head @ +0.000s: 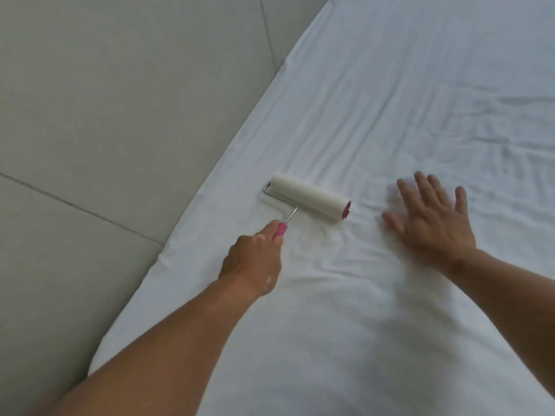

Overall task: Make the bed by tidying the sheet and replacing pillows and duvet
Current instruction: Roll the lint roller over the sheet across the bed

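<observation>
white cylindrical lint roller (309,201) on white fabric sheet (390,85) | left hand (255,262) at its handle | right hand (435,223) to its right | grey padded panel (120,100) left of sheet

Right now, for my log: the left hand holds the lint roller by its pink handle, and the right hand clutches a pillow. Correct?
Not the right hand: the head view shows it holding nothing, fingers spread over the sheet. The left hand does hold the lint roller by its pink handle.
</observation>
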Demonstrator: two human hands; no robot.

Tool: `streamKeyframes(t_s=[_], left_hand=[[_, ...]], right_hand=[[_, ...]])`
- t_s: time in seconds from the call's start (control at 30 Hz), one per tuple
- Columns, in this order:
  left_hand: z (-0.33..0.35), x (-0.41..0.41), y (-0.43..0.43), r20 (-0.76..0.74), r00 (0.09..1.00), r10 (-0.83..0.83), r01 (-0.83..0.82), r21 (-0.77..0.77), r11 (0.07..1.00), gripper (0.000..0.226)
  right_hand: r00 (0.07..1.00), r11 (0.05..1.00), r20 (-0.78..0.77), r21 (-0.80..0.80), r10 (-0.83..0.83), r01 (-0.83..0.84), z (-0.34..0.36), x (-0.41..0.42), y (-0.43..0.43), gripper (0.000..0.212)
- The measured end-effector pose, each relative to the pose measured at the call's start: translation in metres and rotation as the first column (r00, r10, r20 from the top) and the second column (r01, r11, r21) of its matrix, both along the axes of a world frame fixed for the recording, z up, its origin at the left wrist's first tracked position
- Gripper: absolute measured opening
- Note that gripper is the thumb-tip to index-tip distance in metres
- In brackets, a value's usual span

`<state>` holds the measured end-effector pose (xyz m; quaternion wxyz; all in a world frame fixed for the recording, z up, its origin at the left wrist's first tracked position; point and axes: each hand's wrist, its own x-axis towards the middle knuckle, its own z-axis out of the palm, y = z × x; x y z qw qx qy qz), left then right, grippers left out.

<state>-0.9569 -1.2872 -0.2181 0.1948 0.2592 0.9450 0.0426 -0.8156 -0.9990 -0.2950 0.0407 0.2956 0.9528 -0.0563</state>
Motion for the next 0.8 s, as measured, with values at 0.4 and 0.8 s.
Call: streamKeyframes(t_s=[0.4,0.8], left_hand=[[-0.007,-0.133,0.31,-0.091,0.986,-0.138,0.148,0.116,0.982,0.027],[-0.042,-0.153,0.327,-0.175,0.932,-0.318,0.306,-0.094,0.947,0.034]], right_hand=[[0.985,0.985,-0.024,0.0,-0.171,0.172,-0.04,-0.011,0.078,0.081],[0.985,0.99,-0.104,0.018,-0.135,0.138,-0.072,-0.014,0.092,0.08]])
